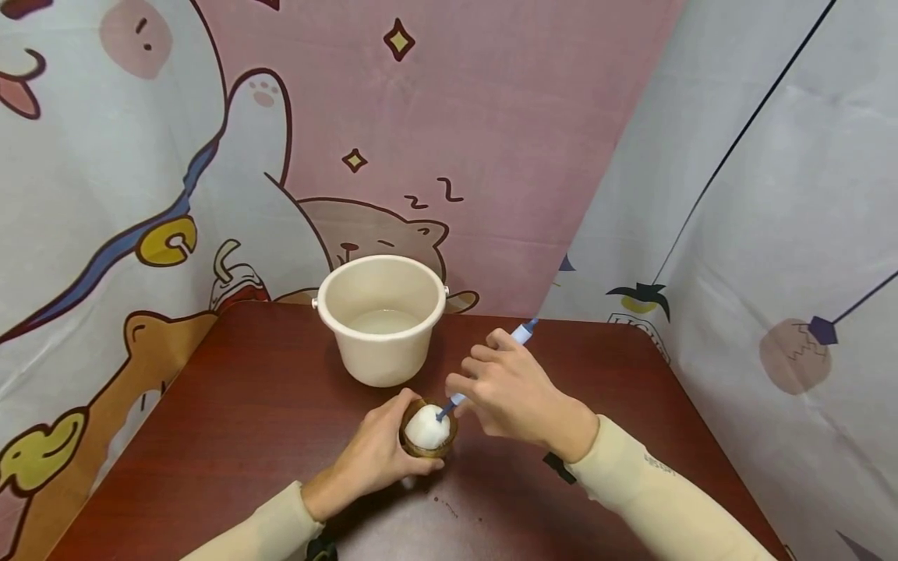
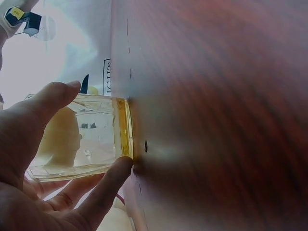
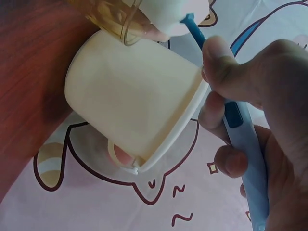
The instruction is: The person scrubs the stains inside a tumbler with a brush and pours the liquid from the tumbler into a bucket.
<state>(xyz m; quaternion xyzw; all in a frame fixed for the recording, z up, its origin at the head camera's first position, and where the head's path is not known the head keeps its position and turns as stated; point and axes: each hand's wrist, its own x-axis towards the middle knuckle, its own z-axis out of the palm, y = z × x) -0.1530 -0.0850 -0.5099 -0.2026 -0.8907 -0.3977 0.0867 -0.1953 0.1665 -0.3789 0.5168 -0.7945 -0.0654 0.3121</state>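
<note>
My left hand (image 1: 375,456) grips a clear, amber-tinted glass (image 2: 98,134) low over the table, thumb on one side and fingers on the other. A smooth, rounded white thing (image 1: 425,427) sits in the glass and bulges above its rim. In my right hand (image 1: 512,389) is a slim pen-like tool (image 3: 248,159) with a light blue barrel and a darker blue tip. Thumb and fingers wrap round its barrel, and the tip (image 3: 189,19) meets the top of the white thing. The tool's other end points up and to the right in the head view.
Just behind the hands stands a cream bucket (image 1: 384,354) with some liquid at its bottom. Small dark specks (image 1: 445,506) lie on the reddish-brown table (image 1: 266,405) in front of the glass. A cartoon-printed cloth (image 1: 491,156) hangs behind and beside the table.
</note>
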